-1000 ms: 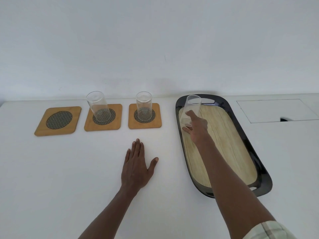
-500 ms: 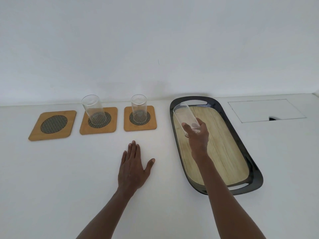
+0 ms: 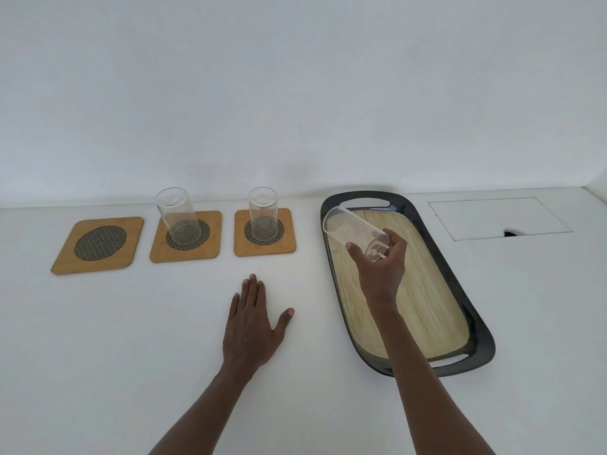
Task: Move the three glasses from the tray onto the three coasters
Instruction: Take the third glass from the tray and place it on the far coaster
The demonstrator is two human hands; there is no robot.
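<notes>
My right hand (image 3: 381, 270) grips a clear glass (image 3: 353, 232) by its base, lifted above the black tray (image 3: 455, 277) with the wood-look floor and tilted so its mouth leans up and to the left. Three wooden coasters with mesh centres lie in a row on the left. The left coaster (image 3: 98, 244) has nothing on it. A glass (image 3: 179, 213) stands on the middle coaster (image 3: 185, 238), and another glass (image 3: 262, 210) stands on the right coaster (image 3: 264, 238). My left hand (image 3: 253, 326) lies flat on the white table, fingers spread, in front of the right coaster.
A white wall runs close behind the table. A rectangular flush panel (image 3: 499, 218) with a small dark notch sits in the tabletop to the right of the tray. The tray floor holds no other objects.
My right hand has lifted the glass off the tray and drawn it nearer and leftward, tilting it. The left hand has stayed flat on the table.
</notes>
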